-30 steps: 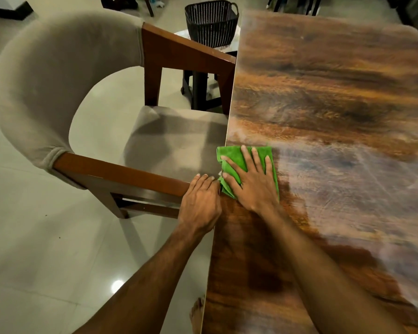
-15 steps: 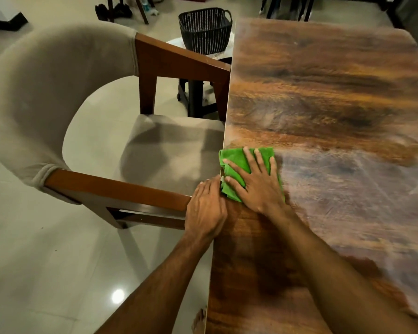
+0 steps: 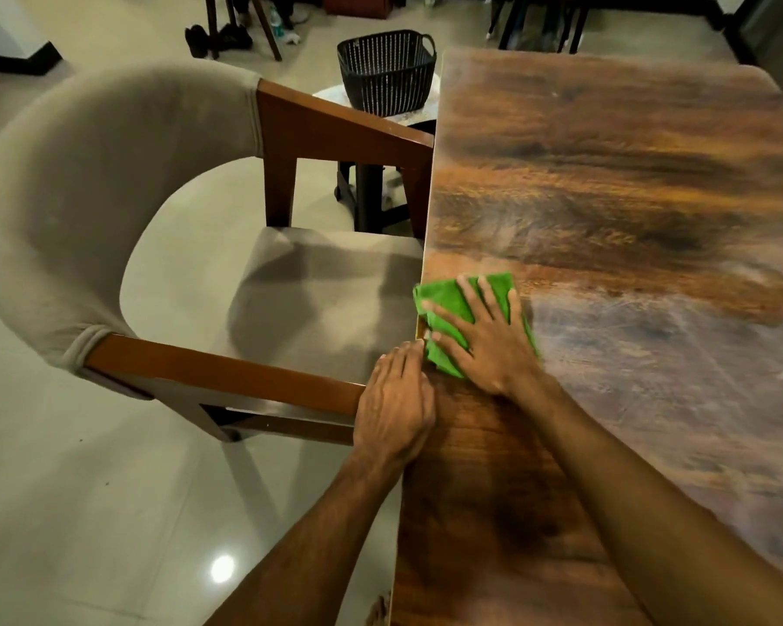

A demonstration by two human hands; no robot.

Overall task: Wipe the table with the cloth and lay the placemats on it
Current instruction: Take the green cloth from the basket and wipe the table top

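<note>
Green folded cloth (image 3: 448,300), rumpled into a pad, lies at the left edge of the glossy dark wood-grain table (image 3: 629,210), one corner just over the rim. The right hand (image 3: 487,343) presses it flat, fingers spread (no pinch). The left hand (image 3: 394,399) rests on the rim beside it, fingers straight and together. Bare tabletop stretches ahead and rightward; a beige upholstered wooden armchair (image 3: 109,196) meets the left edge. The cloth's far edge runs across the table; the palm hides its long axis.

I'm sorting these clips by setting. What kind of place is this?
Most likely a home dining area: a long wooden table with an upholstered armchair drawn up to it, a glossy tiled floor, and shoes lying farther back.
</note>
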